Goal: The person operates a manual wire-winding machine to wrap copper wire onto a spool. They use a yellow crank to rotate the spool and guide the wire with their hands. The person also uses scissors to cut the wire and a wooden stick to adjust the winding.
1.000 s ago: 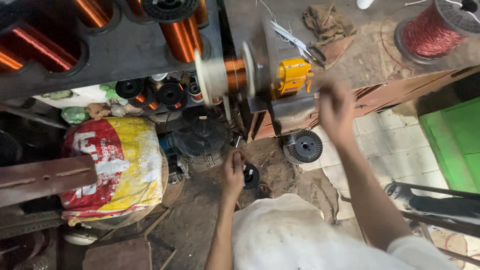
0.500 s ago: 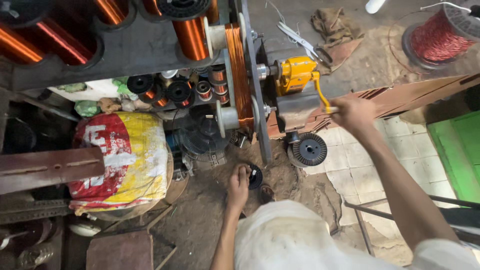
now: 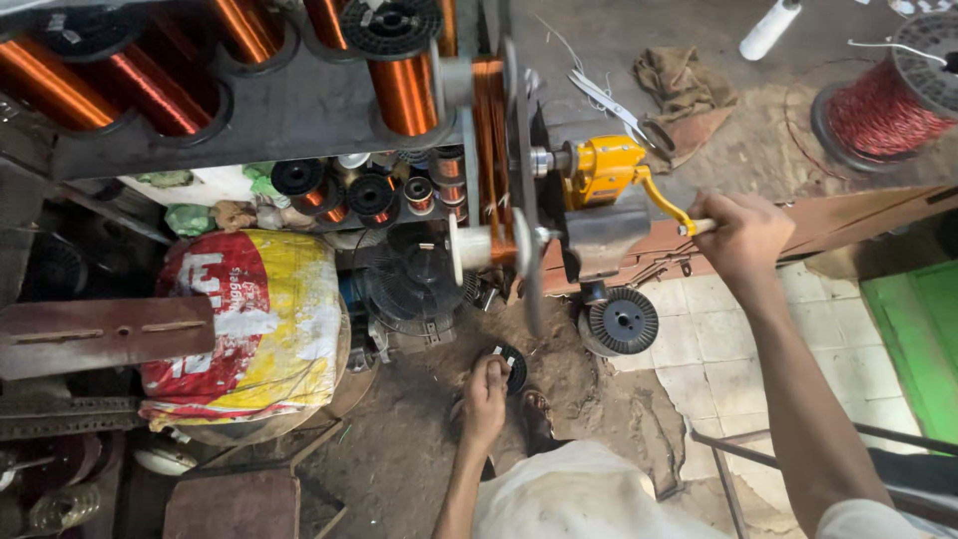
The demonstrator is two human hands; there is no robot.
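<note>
Winder crank handle: gripped in closed right hand. Left hand, below, closed around small black spool.

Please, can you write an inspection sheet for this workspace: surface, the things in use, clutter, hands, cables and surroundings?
Surface: worn bench top, dusty; dirt floor and pale tiles below.
Things in use: yellow hand winder with crank handle; copper coil on its shaft; small black spool low down.
Clutter: scissors, brown rag, white tube, black spool, printed sack.
Hands: right hand closed on the crank handle; left hand touching the small black spool.
Cables: red wire spool; copper wire spools on the rack.
Surroundings: green panel, metal bar.
</note>
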